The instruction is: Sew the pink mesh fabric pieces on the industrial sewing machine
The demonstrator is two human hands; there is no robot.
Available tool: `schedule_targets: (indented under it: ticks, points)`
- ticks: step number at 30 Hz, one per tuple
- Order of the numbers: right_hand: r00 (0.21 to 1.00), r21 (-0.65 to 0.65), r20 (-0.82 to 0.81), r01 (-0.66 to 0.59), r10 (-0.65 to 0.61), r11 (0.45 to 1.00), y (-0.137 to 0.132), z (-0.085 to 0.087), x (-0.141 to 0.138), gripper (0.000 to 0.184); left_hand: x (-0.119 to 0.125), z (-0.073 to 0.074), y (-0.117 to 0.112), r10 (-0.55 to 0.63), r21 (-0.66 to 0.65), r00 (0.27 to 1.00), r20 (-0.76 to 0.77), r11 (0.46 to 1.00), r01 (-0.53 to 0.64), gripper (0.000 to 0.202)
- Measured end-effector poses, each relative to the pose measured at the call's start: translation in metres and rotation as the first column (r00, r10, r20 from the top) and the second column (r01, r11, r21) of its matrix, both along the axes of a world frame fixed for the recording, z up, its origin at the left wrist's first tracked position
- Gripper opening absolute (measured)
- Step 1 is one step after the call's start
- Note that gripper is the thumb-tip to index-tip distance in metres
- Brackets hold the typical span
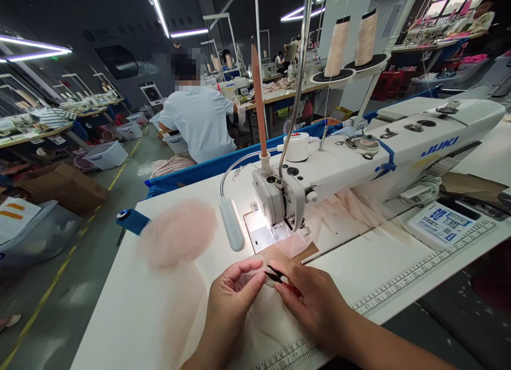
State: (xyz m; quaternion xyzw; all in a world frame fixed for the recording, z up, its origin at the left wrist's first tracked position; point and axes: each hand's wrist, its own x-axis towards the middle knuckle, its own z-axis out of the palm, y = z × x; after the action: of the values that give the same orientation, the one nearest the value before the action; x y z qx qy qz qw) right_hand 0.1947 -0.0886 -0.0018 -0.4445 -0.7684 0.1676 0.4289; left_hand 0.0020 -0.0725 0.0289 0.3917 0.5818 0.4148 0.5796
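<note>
My left hand [231, 301] pinches a piece of sheer pink fabric [255, 277] near the front edge of the white sewing table [151, 317]. My right hand [315, 301] is closed round small red-handled thread snips [279, 279], whose dark blades touch the fabric between both hands. Just behind stands the white JUKI sewing machine [379, 151], its lit needle area [279, 229] a short way beyond my fingers. More pink fabric trails under the machine arm to the right.
A stack of pink sheer pieces [178, 231] lies at the table's left. A control panel [441, 223] sits right of the machine, thread cones [351, 40] behind. A ruler strip [419, 274] runs along the front edge. A person in a light shirt [199, 120] sits ahead; bins line the aisle.
</note>
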Motion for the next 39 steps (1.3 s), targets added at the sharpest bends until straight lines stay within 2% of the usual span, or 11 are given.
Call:
schedule_targets:
  ticks: [10,18,22,30,36,39]
  points:
    - [0.999,0.028,0.047,0.003,-0.005,1.000,-0.001,-0.004,0.001,0.029,0.000,-0.002,-0.001,0.005,-0.001,1.000,-0.018,1.000,-0.005,0.056]
    - [0.996,0.137,0.080,0.031,-0.042,0.990,0.000,-0.006,-0.003,0.028,0.005,0.003,-0.002,0.047,-0.007,0.999,-0.007,0.999,-0.047,0.052]
    - [0.997,0.162,0.069,0.035,-0.047,0.986,0.000,-0.003,-0.003,0.028,0.003,0.003,-0.002,-0.004,-0.004,1.000,0.014,1.000,0.004,0.047]
    - [0.997,0.151,0.054,0.043,-0.051,0.988,0.001,-0.001,-0.003,0.023,0.001,0.004,0.000,-0.098,0.043,0.995,-0.017,0.994,0.099,0.036]
    - [0.998,0.125,0.055,0.036,-0.043,0.991,0.000,0.000,-0.003,0.022,0.004,0.008,-0.001,-0.118,0.075,0.990,-0.080,0.989,0.124,0.031]
    - [1.000,0.057,-0.017,0.021,-0.020,0.998,-0.001,0.003,-0.002,0.024,0.005,0.009,-0.002,-0.119,0.096,0.979,-0.164,0.986,0.136,0.030]
